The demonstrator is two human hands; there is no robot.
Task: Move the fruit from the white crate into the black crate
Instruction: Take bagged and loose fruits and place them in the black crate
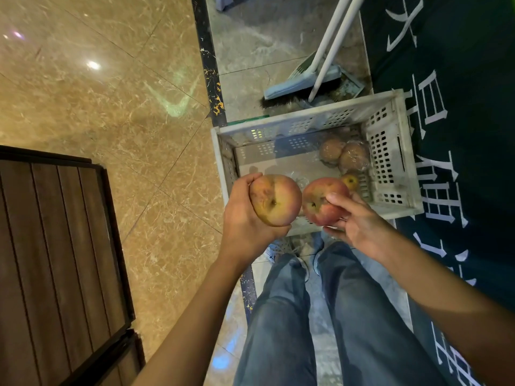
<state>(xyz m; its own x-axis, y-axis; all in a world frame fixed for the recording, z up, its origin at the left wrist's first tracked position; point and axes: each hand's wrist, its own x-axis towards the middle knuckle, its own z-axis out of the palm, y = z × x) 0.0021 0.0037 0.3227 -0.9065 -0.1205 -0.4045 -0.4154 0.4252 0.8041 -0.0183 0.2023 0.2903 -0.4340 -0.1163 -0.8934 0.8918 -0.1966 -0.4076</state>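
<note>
Head view: the left hand (245, 218) wraps a yellowish apple (274, 200) and the right hand (359, 221) pinches a redder apple (323, 203), both raised over the near rim of the white crate (306, 122). Beyond them, the leftover fruit (354, 157) huddles in its right corner, nearer the right hand. No black crate shows, so I cannot tell which way to carry.
</note>
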